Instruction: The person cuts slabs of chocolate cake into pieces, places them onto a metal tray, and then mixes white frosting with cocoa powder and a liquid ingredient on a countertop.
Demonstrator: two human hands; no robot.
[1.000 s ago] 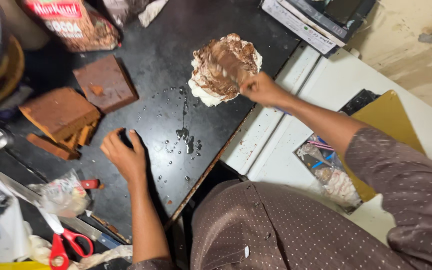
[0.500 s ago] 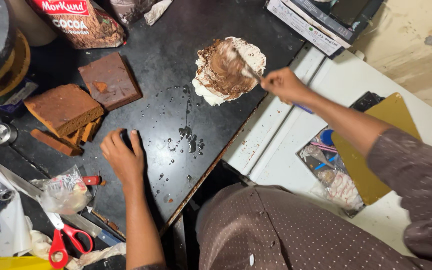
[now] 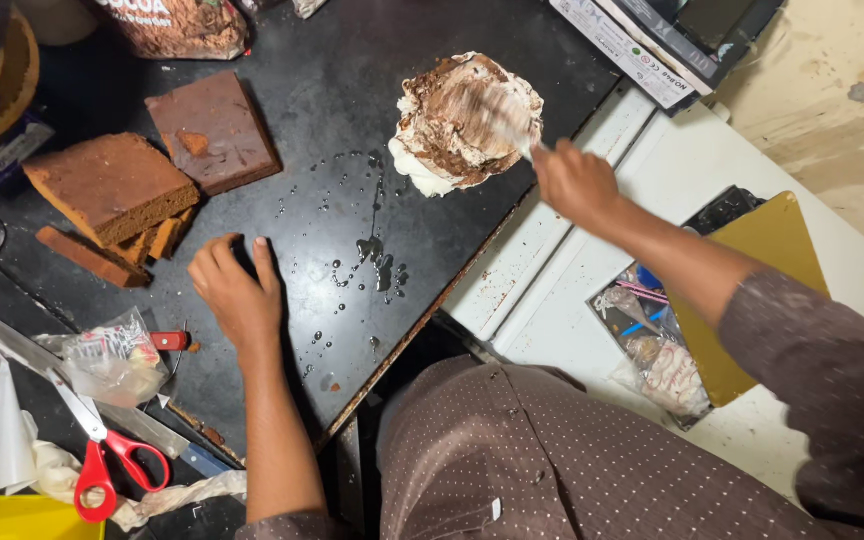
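While the dark worktop (image 3: 332,90) fills most of the head view, the person's brown dotted garment (image 3: 552,460) takes up the 6 o'clock part of it. At 3 o'clock from the worktop lies a white surface (image 3: 712,180), and on it a yellow board (image 3: 752,290) sits just beside a clear bag of small coloured items (image 3: 652,350).

A mound of white cream streaked with brown (image 3: 467,120) sits on the worktop at about 1 o'clock, close to the worktop's edge. The right hand (image 3: 577,185) is at 4 o'clock from the mound, fingers curled shut around a thin tool (image 3: 512,135) whose blurred tip lies on the cream; what kind of tool it is cannot be made out.

Brown cake slabs lie at 10 o'clock: a thick block (image 3: 112,185) resting on thinner strips (image 3: 127,250), and a flat square piece (image 3: 212,130) just beside it.

The left hand (image 3: 237,290) rests palm down on the worktop near the centre-left, fingers loosely bent and a little apart, holding nothing. Water droplets (image 3: 377,255) are scattered between it and the mound.

At 8 o'clock lie a crumpled clear plastic bag (image 3: 107,355), red-handled scissors (image 3: 102,455) and a knife with a blue handle (image 3: 167,440). A cocoa bag (image 3: 177,25) is at 11 o'clock.
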